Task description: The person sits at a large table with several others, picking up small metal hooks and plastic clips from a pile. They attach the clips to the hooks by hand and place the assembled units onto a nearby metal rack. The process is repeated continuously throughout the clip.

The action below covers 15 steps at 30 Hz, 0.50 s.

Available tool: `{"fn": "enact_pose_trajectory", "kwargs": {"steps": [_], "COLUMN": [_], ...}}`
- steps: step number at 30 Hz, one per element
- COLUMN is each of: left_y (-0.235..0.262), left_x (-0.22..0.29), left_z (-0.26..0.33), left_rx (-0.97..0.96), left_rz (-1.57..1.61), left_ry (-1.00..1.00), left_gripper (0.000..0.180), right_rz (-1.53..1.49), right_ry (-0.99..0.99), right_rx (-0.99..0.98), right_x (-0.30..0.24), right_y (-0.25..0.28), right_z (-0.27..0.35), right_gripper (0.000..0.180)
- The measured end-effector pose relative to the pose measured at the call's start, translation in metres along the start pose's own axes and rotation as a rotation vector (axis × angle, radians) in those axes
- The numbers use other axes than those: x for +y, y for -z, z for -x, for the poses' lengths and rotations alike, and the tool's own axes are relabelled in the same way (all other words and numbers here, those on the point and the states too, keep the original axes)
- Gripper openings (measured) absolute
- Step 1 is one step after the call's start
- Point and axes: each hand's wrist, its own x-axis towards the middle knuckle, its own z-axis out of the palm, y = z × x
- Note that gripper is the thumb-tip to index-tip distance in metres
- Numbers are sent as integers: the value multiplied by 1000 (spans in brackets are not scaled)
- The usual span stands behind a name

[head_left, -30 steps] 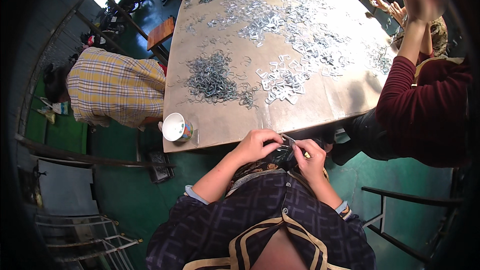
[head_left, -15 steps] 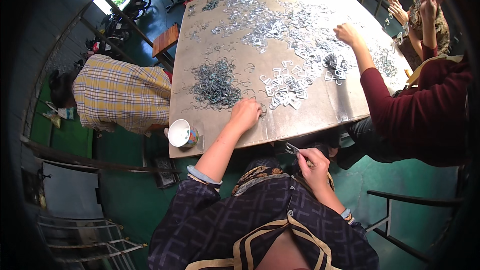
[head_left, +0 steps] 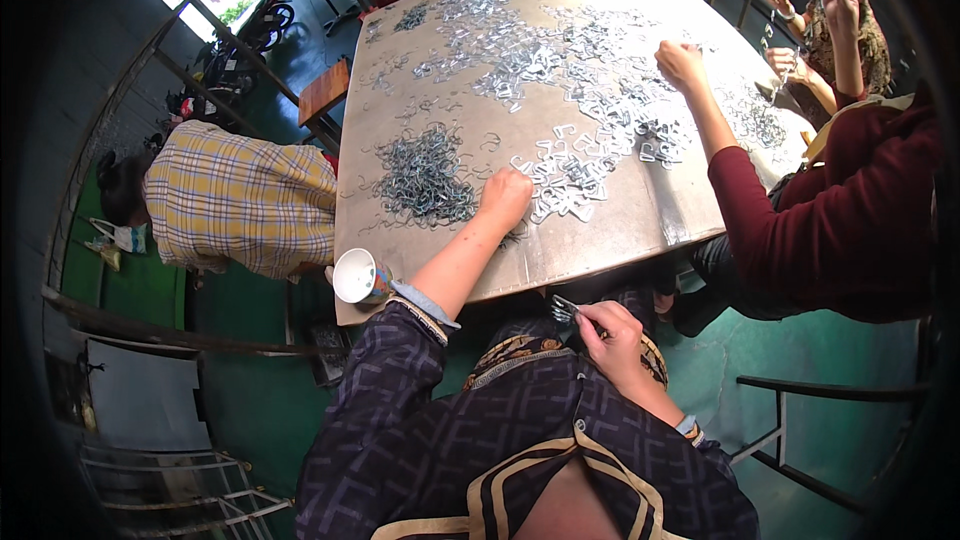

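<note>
Left hand (head_left: 505, 197): stretched out over the tabletop (head_left: 640, 230), fingers curled down in a loose fist onto the small metal clips between the dark pile (head_left: 428, 178) and the bright pile (head_left: 565, 180); whether any clip is pinched inside cannot be told.

Right hand (head_left: 612, 337): near the body, below the near tabletop edge, closed around a bunch of metal clips (head_left: 566, 310) that juts out leftward from the fingers.

Dark pile: tangled grey wire loops, dull, heaped left of the left hand.

Bright pile: flat, shiny, bent silvery pieces, scattered right of the left hand and running far across the tabletop.

Tabletop: bare sheet metal, scuffed and reflective, rounded corners.

Cup (head_left: 357, 276): white inside, patterned outside, at the near left corner.

Other persons: a dark red sleeve (head_left: 790, 210) reaches in from the right; a checked yellow shirt (head_left: 245, 200) at left.
</note>
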Motion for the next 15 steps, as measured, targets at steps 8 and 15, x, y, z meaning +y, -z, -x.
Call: {"fn": "enact_pose_trajectory", "kwargs": {"steps": [8,15], "left_y": [-5,1], "left_x": [-7,-4], "left_z": [2,0], "left_rx": [6,2], "left_rz": [-4,-22], "left_ry": [-1,-15], "left_gripper": [12,12], "right_rz": [-6,-6], "right_ry": [35,31], "right_rx": [-15,-32], "right_x": [1,-2], "right_y": [-5,-5], "right_z": [-2,-2], "right_gripper": [14,12]}}
